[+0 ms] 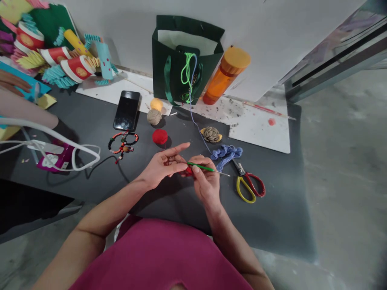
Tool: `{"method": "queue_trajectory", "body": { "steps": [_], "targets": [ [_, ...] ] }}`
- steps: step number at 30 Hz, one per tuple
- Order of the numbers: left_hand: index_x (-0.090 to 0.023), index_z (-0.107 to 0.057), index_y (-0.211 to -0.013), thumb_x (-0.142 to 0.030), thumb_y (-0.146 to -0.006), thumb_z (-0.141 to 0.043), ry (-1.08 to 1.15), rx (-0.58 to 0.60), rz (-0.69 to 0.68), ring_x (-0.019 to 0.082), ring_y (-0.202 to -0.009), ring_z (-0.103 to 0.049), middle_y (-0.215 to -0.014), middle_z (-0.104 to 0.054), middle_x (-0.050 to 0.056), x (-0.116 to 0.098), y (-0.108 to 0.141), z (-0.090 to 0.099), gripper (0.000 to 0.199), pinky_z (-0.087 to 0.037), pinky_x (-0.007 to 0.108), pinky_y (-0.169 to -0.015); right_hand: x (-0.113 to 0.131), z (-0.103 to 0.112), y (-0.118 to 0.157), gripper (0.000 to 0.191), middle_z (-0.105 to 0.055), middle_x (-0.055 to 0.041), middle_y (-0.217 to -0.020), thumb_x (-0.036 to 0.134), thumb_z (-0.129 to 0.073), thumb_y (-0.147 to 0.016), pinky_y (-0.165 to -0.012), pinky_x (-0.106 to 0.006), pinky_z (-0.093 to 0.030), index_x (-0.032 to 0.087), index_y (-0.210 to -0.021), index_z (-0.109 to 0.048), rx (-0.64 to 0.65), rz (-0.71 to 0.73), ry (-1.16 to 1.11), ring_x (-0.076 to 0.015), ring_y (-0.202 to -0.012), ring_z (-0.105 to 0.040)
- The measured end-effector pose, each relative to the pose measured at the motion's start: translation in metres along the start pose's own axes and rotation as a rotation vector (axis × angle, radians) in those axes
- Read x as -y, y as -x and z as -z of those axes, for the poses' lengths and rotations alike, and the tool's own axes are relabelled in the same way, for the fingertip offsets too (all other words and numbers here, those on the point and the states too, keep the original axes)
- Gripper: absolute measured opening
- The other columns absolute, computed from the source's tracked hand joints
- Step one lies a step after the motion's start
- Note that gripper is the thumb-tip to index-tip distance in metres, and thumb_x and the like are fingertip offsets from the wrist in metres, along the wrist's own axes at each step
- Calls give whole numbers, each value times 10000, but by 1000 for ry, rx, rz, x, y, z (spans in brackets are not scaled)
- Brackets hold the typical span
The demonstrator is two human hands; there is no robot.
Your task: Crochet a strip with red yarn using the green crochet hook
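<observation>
Roughly crosswise, green hook point(202, 166), tip rightward.

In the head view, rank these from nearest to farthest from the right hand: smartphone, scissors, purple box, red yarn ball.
From the right hand:
1. Scissors, just to its right.
2. Red yarn ball, ahead and left.
3. Smartphone, farther left and ahead.
4. Purple box, far left, partly under white cables.

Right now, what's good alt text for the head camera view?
A right hand pinches a green-handled metal hook beside the left hand, a small red piece between them, over a dark grey table. Around them: red ball, blue knotted yarn, red-and-yellow-handled scissors, dark green bag.
</observation>
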State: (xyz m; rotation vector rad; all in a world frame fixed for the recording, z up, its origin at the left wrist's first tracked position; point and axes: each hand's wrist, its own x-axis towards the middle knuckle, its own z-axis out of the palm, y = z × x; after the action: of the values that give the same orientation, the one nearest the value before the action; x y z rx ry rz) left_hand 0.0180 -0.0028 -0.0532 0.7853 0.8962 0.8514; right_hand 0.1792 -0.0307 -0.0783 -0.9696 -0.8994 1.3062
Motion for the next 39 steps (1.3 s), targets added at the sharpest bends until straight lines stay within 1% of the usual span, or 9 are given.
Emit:
{"method": "queue_trajectory", "body": {
  "steps": [2,4,6,8,11,17,23,33,39],
  "targets": [
    [-251,-676,-1399,-338,-705,-896,-9,-7,-1,70,-639,-501,-821,-686,-5,0,0,0,733,-294,228,-509,2,-4,1,254,-725,-1,-934,445,-837,-814,-387,-176,-435,239,-854,-695,-21,-78,-75,-87,-581,-621],
    [-252,-672,-1402,-339,-707,-898,-7,-12,-9,72,-652,-504,-824,-675,-10,0,0,0,736,-303,225,-513,4,-7,2,285,-771,-15,-970,457,-837,-812,-318,-148,-320,229,-849,-670,-36,-142,-112,-69,-518,-607],
    [-265,-667,-1406,-326,-702,-903,0,-1,-14,71,-663,-506,-851,-678,-9,0,0,1,746,-312,219,-517,7,-8,1,319,-804,-23,-922,467,-852,-793,-324,-143,-315,222,-834,-651,-57,-158,-117,-68,-490,-606],
    [-283,-665,-1408,-305,-701,-903,5,16,-17,72,-680,-514,-895,-691,-1,1,-1,2,746,-322,214,-524,9,-8,-1,348,-805,-14,-821,479,-873,-763,-356,-158,-372,221,-813,-646,-90,-129,-118,-68,-460,-587],
    [-288,-679,-1390,-288,-710,-896,27,24,-33,71,-686,-515,-901,-689,2,3,-3,2,714,-325,206,-528,11,-7,-4,363,-791,0,-734,481,-898,-724,-374,-177,-393,219,-782,-654,-122,-96,-120,-52,-403,-513],
    [-284,-709,-1354,-269,-698,-903,50,24,-28,58,-671,-502,-885,-660,-3,3,-3,1,685,-326,194,-528,14,-7,-4,387,-817,1,-756,429,-940,-660,-321,-171,-200,217,-727,-623,-114,-179,-147,8,-315,-250],
    [-298,-683,-1387,-256,-712,-895,81,67,-3,46,-610,-447,-812,-640,-26,0,-2,0,709,-297,198,-501,15,-4,-5,405,-810,25,-738,439,-932,-665,-323,-181,-116,230,-732,-592,-47,-268,-246,14,-296,-162],
    [-294,-623,-1452,-209,-704,-880,106,73,28,43,-591,-432,-811,-659,-31,1,-2,0,795,-287,212,-515,13,0,-7,374,-765,50,-783,506,-846,-769,-310,-159,-160,258,-885,-593,-6,-282,-228,5,-344,-172],
    [-285,-543,-1521,-198,-717,-867,98,68,10,48,-591,-446,-796,-663,-35,0,-1,0,871,-289,215,-517,13,-3,-5,419,-601,122,-582,563,-839,-773,-329,-138,-181,273,-874,-554,-70,-208,-151,-7,-347,-172]
  ]
}}
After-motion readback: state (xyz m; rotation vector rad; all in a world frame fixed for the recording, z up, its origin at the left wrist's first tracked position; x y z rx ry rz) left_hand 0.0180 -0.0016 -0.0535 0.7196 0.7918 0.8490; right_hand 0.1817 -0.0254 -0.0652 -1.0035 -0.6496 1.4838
